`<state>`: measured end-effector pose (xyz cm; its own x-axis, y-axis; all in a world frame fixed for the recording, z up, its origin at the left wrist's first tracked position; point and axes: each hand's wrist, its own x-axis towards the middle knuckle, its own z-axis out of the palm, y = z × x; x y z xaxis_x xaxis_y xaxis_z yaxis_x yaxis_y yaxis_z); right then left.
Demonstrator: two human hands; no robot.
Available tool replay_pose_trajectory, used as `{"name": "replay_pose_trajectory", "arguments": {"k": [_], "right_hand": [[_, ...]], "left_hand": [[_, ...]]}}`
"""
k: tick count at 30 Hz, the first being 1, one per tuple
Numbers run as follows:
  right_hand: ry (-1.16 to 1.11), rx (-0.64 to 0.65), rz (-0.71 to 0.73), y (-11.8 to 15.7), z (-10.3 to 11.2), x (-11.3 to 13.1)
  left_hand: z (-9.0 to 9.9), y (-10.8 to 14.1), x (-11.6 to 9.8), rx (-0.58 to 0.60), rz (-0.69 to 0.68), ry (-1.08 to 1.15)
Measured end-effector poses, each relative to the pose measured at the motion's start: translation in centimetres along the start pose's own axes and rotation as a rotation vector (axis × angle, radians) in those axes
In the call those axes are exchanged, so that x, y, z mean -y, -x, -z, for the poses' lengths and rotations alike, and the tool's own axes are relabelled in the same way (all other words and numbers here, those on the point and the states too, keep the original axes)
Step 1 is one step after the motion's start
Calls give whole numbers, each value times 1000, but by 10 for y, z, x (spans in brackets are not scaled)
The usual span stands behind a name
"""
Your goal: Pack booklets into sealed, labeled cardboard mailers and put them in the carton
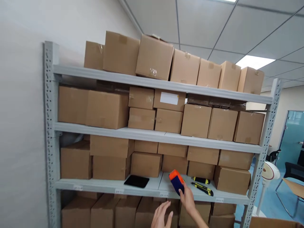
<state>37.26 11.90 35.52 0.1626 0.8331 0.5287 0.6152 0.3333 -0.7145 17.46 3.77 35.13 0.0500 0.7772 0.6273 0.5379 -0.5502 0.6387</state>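
My right hand [188, 199] grips the lower end of an orange and dark blue block-shaped item [176, 181], tilted in front of the third shelf [154, 183]. What kind of item it is I cannot make out. Below and to its left, my left hand [161, 216] is open, fingers apart, holding nothing. To the right of the item, a yellow and black utility knife [202, 188] lies on the shelf, with another yellow and black tool [201, 180] behind it. A flat black tablet-like slab [136, 181] rests on the shelf's left half.
A grey metal rack [51, 133] carries cardboard boxes [155, 57] on every level, some stacked two high. A white fan [270, 171] and a chair [294, 172] stand to the right. Part of a cardboard box [273, 222] shows at the bottom right.
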Motion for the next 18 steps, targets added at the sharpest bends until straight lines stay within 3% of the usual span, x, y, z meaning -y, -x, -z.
{"name": "replay_pose_trajectory", "arguments": {"k": [4, 9, 13, 18], "right_hand": [[-405, 43, -94, 75, 31, 34], [-512, 169, -343, 155, 89, 95], [-554, 220, -462, 186, 114, 121], [-565, 234, -531, 211, 129, 139]], "left_hand": [[22, 33, -51, -60, 195, 139], [45, 64, -126, 64, 269, 222], [48, 88, -148, -16, 328, 295], [55, 112, -153, -65, 363, 322]]}}
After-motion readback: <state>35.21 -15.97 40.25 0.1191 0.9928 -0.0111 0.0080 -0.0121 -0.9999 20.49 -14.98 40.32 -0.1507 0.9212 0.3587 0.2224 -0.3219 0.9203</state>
